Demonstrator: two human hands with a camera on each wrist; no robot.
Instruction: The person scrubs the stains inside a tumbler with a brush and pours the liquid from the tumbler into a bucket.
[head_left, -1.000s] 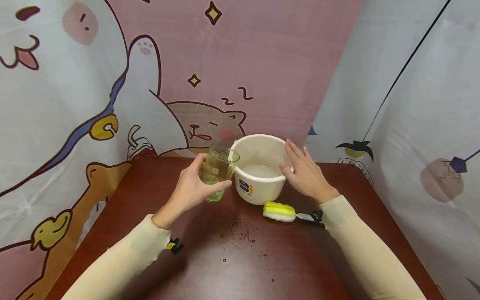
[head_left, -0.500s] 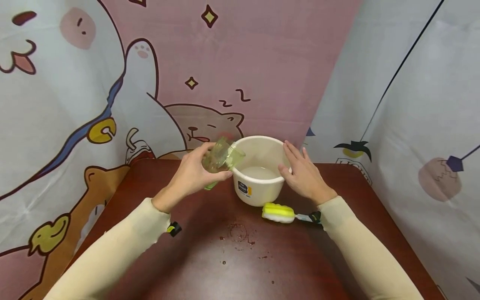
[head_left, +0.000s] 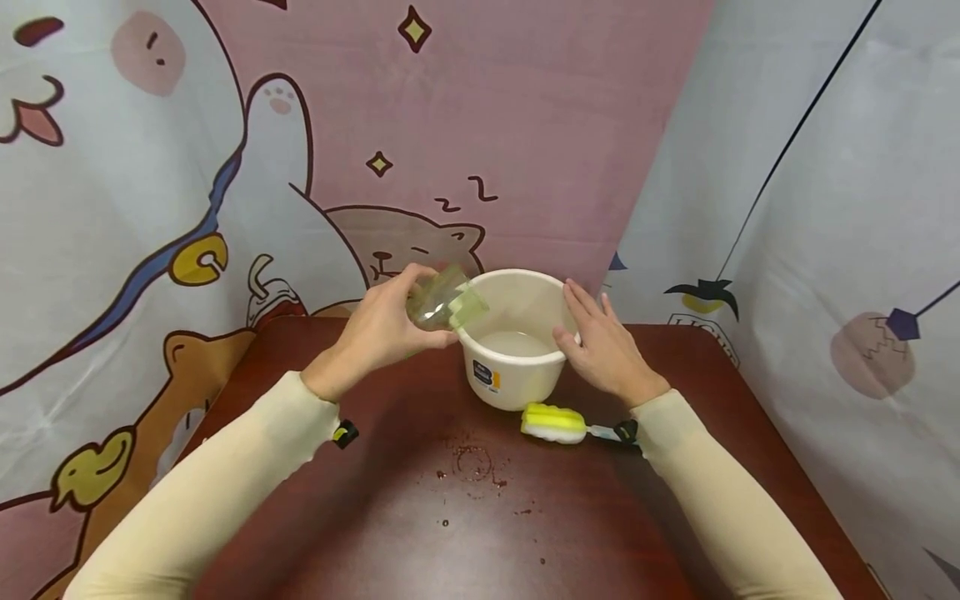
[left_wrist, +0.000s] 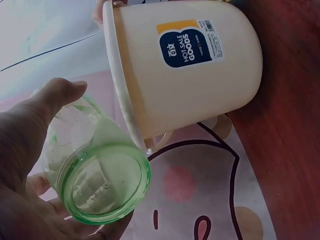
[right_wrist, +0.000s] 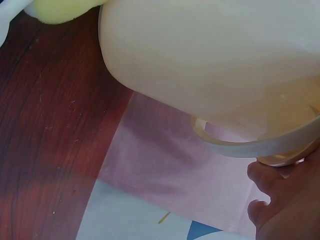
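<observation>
My left hand grips a clear green glass, thumb on the near side and fingers round the far side. The glass tips to the right, its mouth over the left rim of a cream plastic bucket. In the left wrist view the thick base of the glass faces the camera, with the labelled bucket beyond. My right hand rests on the bucket's right rim with straight fingers, thumb at the near edge. Shallow cloudy liquid covers the bucket's bottom.
A yellow-and-white sponge brush lies in front of the bucket, its handle pointing right under the right forearm. Wet drops and a ring mark spot the dark red table. A cartoon-printed cloth hangs close behind.
My left hand has raised the glass slightly and tilted it from nearly upright toward the bucket's mouth. The right hand has stayed on the rim.
</observation>
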